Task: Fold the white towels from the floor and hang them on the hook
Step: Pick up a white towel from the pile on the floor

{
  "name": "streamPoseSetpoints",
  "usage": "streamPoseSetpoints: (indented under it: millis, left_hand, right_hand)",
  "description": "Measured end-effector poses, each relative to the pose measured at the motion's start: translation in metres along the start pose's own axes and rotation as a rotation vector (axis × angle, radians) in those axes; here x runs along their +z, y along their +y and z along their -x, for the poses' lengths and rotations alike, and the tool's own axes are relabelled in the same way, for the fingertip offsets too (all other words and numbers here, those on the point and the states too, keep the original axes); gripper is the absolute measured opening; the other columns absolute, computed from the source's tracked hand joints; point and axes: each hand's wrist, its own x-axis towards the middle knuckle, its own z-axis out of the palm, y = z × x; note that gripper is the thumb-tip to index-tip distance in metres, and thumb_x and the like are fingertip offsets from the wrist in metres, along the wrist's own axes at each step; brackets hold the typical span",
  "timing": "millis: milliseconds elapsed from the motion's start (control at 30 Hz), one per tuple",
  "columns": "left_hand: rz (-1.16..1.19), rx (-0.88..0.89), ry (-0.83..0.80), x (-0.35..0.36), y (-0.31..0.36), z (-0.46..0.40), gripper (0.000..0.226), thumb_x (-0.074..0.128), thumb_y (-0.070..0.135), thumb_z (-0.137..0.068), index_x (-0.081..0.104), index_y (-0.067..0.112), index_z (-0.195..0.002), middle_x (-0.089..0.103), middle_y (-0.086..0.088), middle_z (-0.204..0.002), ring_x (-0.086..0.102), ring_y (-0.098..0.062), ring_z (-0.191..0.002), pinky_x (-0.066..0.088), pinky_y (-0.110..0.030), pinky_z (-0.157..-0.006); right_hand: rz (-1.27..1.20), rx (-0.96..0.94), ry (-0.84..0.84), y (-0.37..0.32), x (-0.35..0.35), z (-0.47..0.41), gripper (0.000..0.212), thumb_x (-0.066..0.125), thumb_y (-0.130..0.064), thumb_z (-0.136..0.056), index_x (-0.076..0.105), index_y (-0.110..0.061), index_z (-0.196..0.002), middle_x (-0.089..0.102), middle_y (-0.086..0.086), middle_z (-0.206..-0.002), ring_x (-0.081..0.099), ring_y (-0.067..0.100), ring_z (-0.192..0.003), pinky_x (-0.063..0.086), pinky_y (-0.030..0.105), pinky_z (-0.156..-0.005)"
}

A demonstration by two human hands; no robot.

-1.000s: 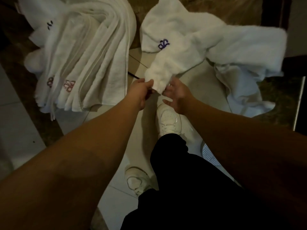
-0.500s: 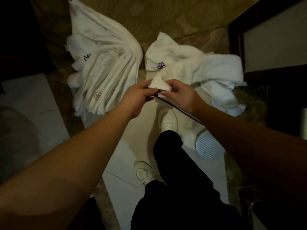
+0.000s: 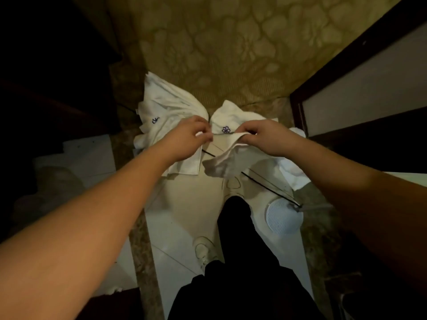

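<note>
The left hand (image 3: 187, 137) pinches one end of a white towel's (image 3: 225, 158) top edge between thumb and curled fingers; the right hand (image 3: 261, 137) pinches the same edge a little way along, fingers curled over the cloth. Between the two grips the edge runs nearly taut and level. Below the right grip the towel sags in a loose fold that hangs above the floor (image 3: 184, 204), and its far part trails down behind the hands, where a purple emblem (image 3: 226, 129) shows just beyond the taut edge.

Left of the left grip and beyond it, a second towel pile (image 3: 166, 109) lies spread on the floor, with a small dark blue mark (image 3: 155, 120) on it; its near corner reaches under the left wrist. Right of the right grip, more white cloth (image 3: 293, 174) lies on the floor; whether it belongs to the held towel cannot be told.

Below the grips stand a white shoe (image 3: 233, 185) and a black trouser leg (image 3: 235, 227), with a second white shoe (image 3: 205, 250) nearer the body. A thin black cord (image 3: 265, 187) runs across the floor under the hanging fold towards a round ribbed white disc (image 3: 284, 218). Beyond the towels lies a patterned tan carpet (image 3: 231, 42).
</note>
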Motion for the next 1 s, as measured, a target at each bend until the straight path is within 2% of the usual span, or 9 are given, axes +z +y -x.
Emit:
streamPoseSetpoints:
  millis: [67, 133, 200, 333, 433, 633, 767, 900, 1000]
  left_hand:
    - [0.128, 0.014, -0.020, -0.008, 0.020, 0.027, 0.030, 0.067, 0.039, -0.093, 0.064, 0.024, -0.120, 0.060, 0.013, -0.120, 0.057, -0.007, -0.111, 0.043, -0.013, -0.080]
    - [0.141, 0.041, -0.045, -0.012, 0.038, 0.050, 0.037, 0.072, 0.043, -0.089, 0.062, 0.029, -0.122, 0.063, 0.019, -0.110, 0.061, 0.000, -0.101, 0.048, -0.010, -0.078]
    - [0.102, 0.066, -0.032, -0.015, 0.054, 0.075, 0.032, 0.073, 0.044, -0.088, 0.065, 0.027, -0.114, 0.064, 0.019, -0.101, 0.061, 0.003, -0.092, 0.047, -0.014, -0.077]
    - [0.113, 0.128, 0.107, -0.026, 0.080, 0.126, 0.019, 0.063, 0.036, -0.097, 0.067, 0.027, -0.081, 0.062, 0.010, -0.075, 0.054, 0.004, -0.068, 0.037, -0.024, -0.061]
    - [0.322, 0.101, 0.140, -0.051, 0.102, 0.172, 0.020, 0.061, 0.038, -0.098, 0.075, 0.028, -0.090, 0.071, 0.010, -0.083, 0.062, 0.002, -0.077, 0.048, -0.026, -0.075]
    - [0.470, 0.125, 0.284, -0.108, 0.153, 0.267, 0.020, 0.059, 0.027, -0.101, 0.074, 0.014, -0.103, 0.070, -0.002, -0.085, 0.065, -0.006, -0.068, 0.053, -0.021, -0.063]
    - [0.600, 0.159, 0.330, -0.138, 0.183, 0.340, 0.013, 0.062, 0.024, -0.099, 0.074, 0.019, -0.096, 0.074, 0.002, -0.081, 0.070, -0.008, -0.071, 0.056, -0.020, -0.062]
    - [0.725, 0.182, 0.367, -0.151, 0.202, 0.412, 0.021, 0.065, 0.023, -0.097, 0.074, 0.011, -0.081, 0.072, -0.004, -0.069, 0.069, -0.015, -0.061, 0.055, -0.022, -0.058]
    - [0.672, 0.167, 0.429, -0.153, 0.206, 0.466, 0.021, 0.068, 0.025, -0.094, 0.075, 0.011, -0.080, 0.071, -0.005, -0.068, 0.069, -0.015, -0.061, 0.055, -0.021, -0.056]
  right_hand:
    - [0.006, -0.024, 0.008, -0.023, -0.009, 0.018, 0.007, 0.066, -0.031, -0.095, 0.068, -0.037, -0.097, 0.070, -0.008, -0.098, 0.061, 0.009, -0.091, 0.041, 0.006, -0.067]
    - [-0.007, -0.035, 0.046, -0.047, -0.018, 0.036, 0.005, 0.067, -0.034, -0.093, 0.068, -0.038, -0.090, 0.070, -0.012, -0.092, 0.062, 0.001, -0.085, 0.044, 0.017, -0.069]
    - [-0.003, -0.048, 0.092, -0.073, -0.029, 0.056, 0.010, 0.068, -0.040, -0.091, 0.067, -0.039, -0.081, 0.067, -0.020, -0.081, 0.060, -0.008, -0.075, 0.042, 0.016, -0.064]
    - [0.082, -0.085, 0.127, -0.128, -0.055, 0.100, 0.018, 0.070, -0.050, -0.087, 0.067, -0.035, -0.077, 0.065, -0.015, -0.077, 0.058, -0.004, -0.071, 0.044, 0.015, -0.062]
    - [0.116, -0.116, 0.145, -0.167, -0.077, 0.140, 0.017, 0.070, -0.050, -0.087, 0.067, -0.037, -0.077, 0.065, -0.020, -0.077, 0.057, -0.013, -0.071, 0.039, 0.008, -0.059]
    - [0.154, -0.138, 0.078, -0.228, -0.105, 0.225, 0.005, 0.071, -0.039, -0.090, 0.068, -0.042, -0.088, 0.068, -0.023, -0.081, 0.061, 0.000, -0.084, 0.043, 0.021, -0.073]
    - [0.293, -0.095, 0.107, -0.241, -0.096, 0.264, 0.012, 0.061, -0.036, -0.096, 0.069, -0.033, -0.104, 0.068, -0.009, -0.097, 0.062, 0.013, -0.091, 0.044, 0.022, -0.073]
    - [0.268, -0.070, 0.234, -0.251, -0.085, 0.298, 0.027, 0.058, -0.037, -0.099, 0.071, -0.021, -0.116, 0.070, 0.003, -0.106, 0.063, 0.022, -0.097, 0.048, 0.034, -0.082]
    - [0.281, -0.120, 0.286, -0.262, -0.080, 0.316, 0.021, 0.057, -0.029, -0.099, 0.069, -0.022, -0.115, 0.068, 0.002, -0.104, 0.059, 0.017, -0.088, 0.044, 0.026, -0.068]
